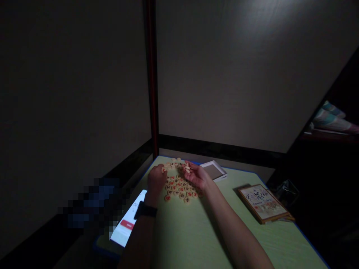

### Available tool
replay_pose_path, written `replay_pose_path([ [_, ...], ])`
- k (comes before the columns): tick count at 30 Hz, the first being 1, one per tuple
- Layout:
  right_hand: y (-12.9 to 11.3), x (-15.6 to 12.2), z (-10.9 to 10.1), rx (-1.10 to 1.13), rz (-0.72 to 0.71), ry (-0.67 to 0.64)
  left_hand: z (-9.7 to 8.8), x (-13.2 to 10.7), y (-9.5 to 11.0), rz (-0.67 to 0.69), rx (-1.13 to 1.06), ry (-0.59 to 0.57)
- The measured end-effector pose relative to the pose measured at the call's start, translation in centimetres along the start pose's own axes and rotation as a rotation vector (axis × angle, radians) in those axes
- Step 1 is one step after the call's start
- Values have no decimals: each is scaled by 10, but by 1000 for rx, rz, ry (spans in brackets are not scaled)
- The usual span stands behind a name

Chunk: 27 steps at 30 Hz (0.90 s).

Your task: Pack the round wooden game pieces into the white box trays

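Several round pale game discs with red and black marks [179, 187] lie bunched on a light green mat [185, 235] at the far end of the table. My left hand [156, 180], a dark band on its wrist, is closed at the left edge of the pile and pinches one disc between its fingertips. My right hand [195, 175] lies palm up at the pile's right edge, fingers curled around a few discs.
A lit phone screen [128, 220] lies at the mat's left edge. A small white box [213, 170] sits behind my right hand. A wooden-framed game box [263, 203] lies at the right. Dark walls and a post [152, 78] stand behind.
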State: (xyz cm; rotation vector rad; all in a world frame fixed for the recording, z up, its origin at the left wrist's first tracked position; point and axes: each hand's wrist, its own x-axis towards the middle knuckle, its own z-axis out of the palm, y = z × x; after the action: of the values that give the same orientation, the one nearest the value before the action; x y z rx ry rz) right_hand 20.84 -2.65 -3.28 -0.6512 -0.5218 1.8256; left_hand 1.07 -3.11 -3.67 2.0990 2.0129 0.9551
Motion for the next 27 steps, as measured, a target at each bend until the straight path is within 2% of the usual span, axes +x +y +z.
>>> replay_pose_path([
  [5,4,0,1,-48,-13,-10,0,0,-18,31,220,-141],
  [11,7,-3,7,-179,-36,-25,6,0,-27,27,218,-254],
  [19,6,-8,15,-332,-52,-44,15,1,-28,96,135,-274],
  [23,2,-8,15,-404,-66,-37,19,2,-27,80,74,-270],
  [27,2,-8,14,-493,-69,-31,17,2,-25,50,-15,-213],
])
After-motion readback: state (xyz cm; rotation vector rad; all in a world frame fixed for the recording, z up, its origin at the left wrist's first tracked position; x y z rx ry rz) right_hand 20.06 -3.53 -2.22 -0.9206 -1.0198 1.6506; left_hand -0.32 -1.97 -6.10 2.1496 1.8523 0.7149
